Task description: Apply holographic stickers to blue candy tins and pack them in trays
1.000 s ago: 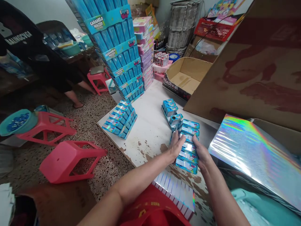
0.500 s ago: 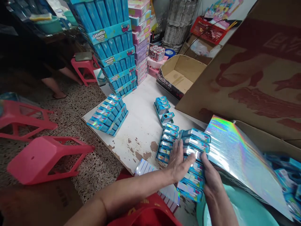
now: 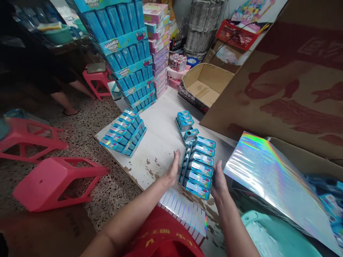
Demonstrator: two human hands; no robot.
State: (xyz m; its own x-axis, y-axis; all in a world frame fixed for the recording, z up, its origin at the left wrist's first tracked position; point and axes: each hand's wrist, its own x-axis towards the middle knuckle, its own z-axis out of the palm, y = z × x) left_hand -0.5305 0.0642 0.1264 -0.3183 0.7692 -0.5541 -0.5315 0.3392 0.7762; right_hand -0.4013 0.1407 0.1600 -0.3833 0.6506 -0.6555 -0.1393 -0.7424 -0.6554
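A display tray of blue candy boxes [image 3: 199, 167] with shiny labels stands on the table in front of me, its boxes in a row. My left hand [image 3: 172, 172] is on its left side, fingers stretched out and a small gap from the tray. Along the right side my right hand [image 3: 219, 180] is held upright with straight fingers; whether it touches the box ends I cannot tell. Just beyond is a partly filled tray [image 3: 184, 123] of similar boxes, one set apart from the others. Sheets with a striped holographic face [image 3: 184, 210] lie close to my body.
A filled blue tray [image 3: 123, 132] sits at the table's left edge, before a tall stack of such trays [image 3: 128, 53]. An open carton [image 3: 203, 85] is behind. Holographic sheet [image 3: 268, 178] and teal tub [image 3: 278, 235] are at right; pink stools [image 3: 50, 182] stand left.
The box row in my hands has come down onto the tray in front of me, moving left. Both hands have let go and moved apart to its two sides.
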